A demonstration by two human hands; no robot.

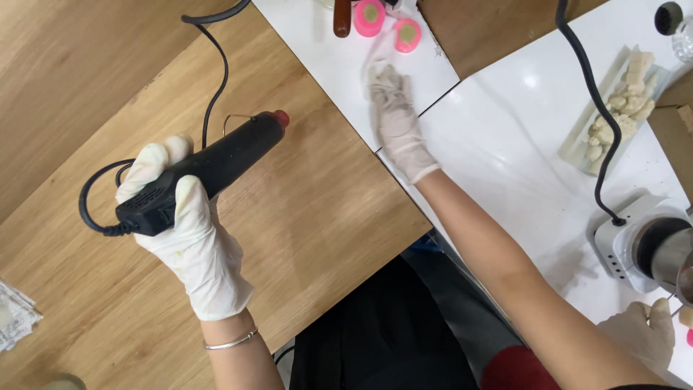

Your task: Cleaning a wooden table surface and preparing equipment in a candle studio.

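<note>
**Heat tool raised on the left, other hand reaching far**

Over the wooden table (310, 217), on the left, the left hand (184, 231) is clenched round the grip of a black heat tool (209, 173). The tool is held level, its red-tipped nozzle (280, 118) pointing to the far right and away from the body, probably to keep the hot end off the wood. Its cord (216, 79) loops behind the hand and runs off the far edge.

The right hand (395, 119) lies flat and released, fingers stretched toward two pink cups (369, 18) on the white board (346, 79) at the far side. It touches nothing but the board, and motion blur makes its fingertips hard to read.

At the right, a white tray (577, 148) holds pale lumps, and a second cord (588, 79) leads to a small white hotplate (613, 245) carrying a metal pot (668, 249), cut off by the edge. Near it, another person's gloved hand (642, 332) shows only in part; what it holds cannot be made out.
</note>
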